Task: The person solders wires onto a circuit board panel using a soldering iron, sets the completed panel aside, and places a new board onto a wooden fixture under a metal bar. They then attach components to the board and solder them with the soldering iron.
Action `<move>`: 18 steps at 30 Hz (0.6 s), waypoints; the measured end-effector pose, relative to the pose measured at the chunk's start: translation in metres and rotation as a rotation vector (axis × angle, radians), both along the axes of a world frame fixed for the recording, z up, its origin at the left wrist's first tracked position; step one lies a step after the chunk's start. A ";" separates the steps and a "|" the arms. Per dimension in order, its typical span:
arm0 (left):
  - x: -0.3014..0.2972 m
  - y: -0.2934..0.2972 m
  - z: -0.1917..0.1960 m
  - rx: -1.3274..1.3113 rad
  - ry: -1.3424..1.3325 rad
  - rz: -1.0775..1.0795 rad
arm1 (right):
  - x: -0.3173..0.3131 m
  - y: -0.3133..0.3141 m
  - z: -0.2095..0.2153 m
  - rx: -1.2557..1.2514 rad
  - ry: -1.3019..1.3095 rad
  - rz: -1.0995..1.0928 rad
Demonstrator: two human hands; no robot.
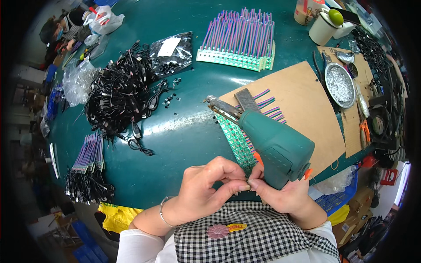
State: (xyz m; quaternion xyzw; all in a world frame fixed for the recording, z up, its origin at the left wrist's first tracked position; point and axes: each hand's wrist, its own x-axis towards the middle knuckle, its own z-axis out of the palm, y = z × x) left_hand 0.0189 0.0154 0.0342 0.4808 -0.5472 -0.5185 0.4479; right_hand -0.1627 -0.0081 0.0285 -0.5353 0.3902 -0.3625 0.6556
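My left hand (209,186) is closed, thumb and forefinger pinched together at the near end of a green circuit board panel (236,142). Whatever sits between those fingertips is too small to make out. Against it press the fingertips of my right hand (283,193), which also grips a green soldering gun (276,147) with an orange trigger. The gun's worn metal tip points to the far left, above the panel. Short ribbons of coloured wire (274,114) stick out from the panel's right side, and a grey metal bar (247,101) lies across some of them.
Under the panel is a brown board (307,101). To the left lies a heap of black cables (118,92) beside a bag of small parts (173,52). Wired circuit boards (239,39) are stacked at the far side. A metal bowl (340,85) and orange-handled pliers (365,133) are at right.
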 end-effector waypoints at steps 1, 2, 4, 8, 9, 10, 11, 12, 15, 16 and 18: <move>0.001 -0.002 0.001 -0.066 -0.084 -0.028 | 0.002 0.000 0.001 0.002 -0.006 0.011; 0.002 -0.003 0.001 -0.130 -0.169 -0.057 | 0.004 0.001 0.002 0.069 -0.063 -0.054; 0.002 -0.003 0.000 -0.124 -0.159 -0.053 | 0.006 0.002 0.002 0.137 -0.118 -0.118; 0.006 -0.004 0.000 -0.019 -0.139 -0.106 | 0.005 0.000 -0.003 -0.011 -0.055 -0.103; 0.007 -0.005 0.000 0.043 -0.126 -0.121 | 0.004 -0.001 -0.004 -0.074 -0.035 -0.088; 0.008 -0.005 0.000 0.045 -0.126 -0.118 | 0.003 -0.002 -0.007 -0.072 -0.036 -0.085; 0.009 -0.004 0.001 0.132 -0.085 -0.132 | 0.002 -0.002 -0.010 -0.150 -0.042 -0.046; 0.010 -0.005 0.001 0.219 -0.042 -0.147 | 0.001 -0.003 -0.013 -0.229 -0.049 -0.008; 0.014 -0.009 0.002 0.179 -0.093 -0.197 | -0.003 -0.001 -0.020 -0.328 0.034 0.101; 0.015 -0.010 0.002 0.182 -0.093 -0.196 | -0.002 -0.001 -0.020 -0.326 0.034 0.103; 0.015 -0.012 0.003 0.216 -0.099 -0.202 | 0.002 0.001 -0.018 -0.189 0.007 0.010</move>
